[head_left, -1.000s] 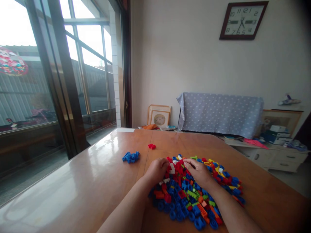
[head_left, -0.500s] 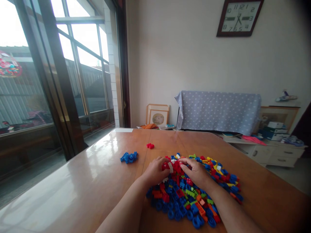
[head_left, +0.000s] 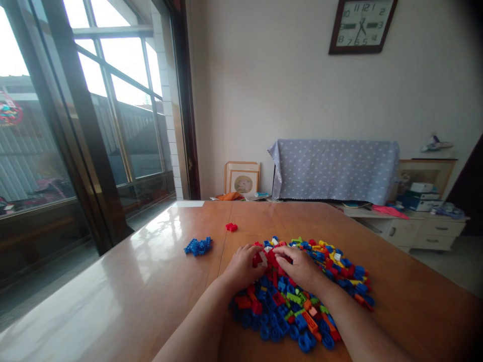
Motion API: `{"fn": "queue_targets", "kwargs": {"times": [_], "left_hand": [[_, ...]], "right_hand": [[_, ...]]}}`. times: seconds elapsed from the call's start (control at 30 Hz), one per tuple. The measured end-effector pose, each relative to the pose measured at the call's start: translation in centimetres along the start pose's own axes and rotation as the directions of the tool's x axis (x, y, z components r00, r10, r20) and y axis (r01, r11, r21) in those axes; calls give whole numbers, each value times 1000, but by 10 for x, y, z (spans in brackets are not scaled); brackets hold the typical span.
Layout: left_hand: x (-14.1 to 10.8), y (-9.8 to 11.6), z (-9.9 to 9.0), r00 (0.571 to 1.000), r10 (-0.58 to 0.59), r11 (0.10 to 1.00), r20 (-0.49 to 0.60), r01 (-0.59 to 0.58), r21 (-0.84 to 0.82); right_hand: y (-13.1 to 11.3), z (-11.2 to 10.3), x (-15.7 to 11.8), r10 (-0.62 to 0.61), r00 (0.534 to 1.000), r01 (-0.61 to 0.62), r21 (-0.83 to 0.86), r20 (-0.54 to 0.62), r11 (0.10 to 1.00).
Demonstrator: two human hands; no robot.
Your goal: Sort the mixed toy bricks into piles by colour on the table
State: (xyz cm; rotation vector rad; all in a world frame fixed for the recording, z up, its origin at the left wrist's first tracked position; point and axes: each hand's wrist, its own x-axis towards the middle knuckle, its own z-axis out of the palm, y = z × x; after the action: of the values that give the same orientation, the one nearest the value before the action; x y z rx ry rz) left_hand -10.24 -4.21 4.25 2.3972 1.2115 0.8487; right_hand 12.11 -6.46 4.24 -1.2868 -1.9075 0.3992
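Note:
Both hands are at the left and far part of a heap of plastic building bricks. My left hand is curled, fingertips and thumb around a red brick; a white piece shows at its fingertips. My fingers partly hide what is held. Facing it, my right hand has thumb and fingers apart over red bricks, with nothing visibly gripped. Whether its fingertips touch the bricks is too small to tell.
Left of the heap lies a joined blue brick cluster, with a small red cluster farther back. They rest on a glossy wooden table. Beyond stand a cloth-covered object and a low white cabinet.
My right thumb and fingers have spread slightly wider and drawn back from the red bricks. My left hand keeps nearly the same curl. The view has shifted slightly.

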Motion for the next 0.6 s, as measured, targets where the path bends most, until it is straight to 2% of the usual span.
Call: {"fn": "queue_targets", "kwargs": {"times": [0.27,0.43,0.6], "left_hand": [[6,-9,5,1000,-14,999,27,15,-33],[7,1,3,1000,-25,998,15,24,55],[6,14,-2,999,36,987,-25,-31,160]], "right_hand": [[0,3,1,-1,1000,1,2,32,1000],[2,6,2,-26,999,26,-19,21,999],[0,5,2,-46,999,46,-2,12,999]]}}
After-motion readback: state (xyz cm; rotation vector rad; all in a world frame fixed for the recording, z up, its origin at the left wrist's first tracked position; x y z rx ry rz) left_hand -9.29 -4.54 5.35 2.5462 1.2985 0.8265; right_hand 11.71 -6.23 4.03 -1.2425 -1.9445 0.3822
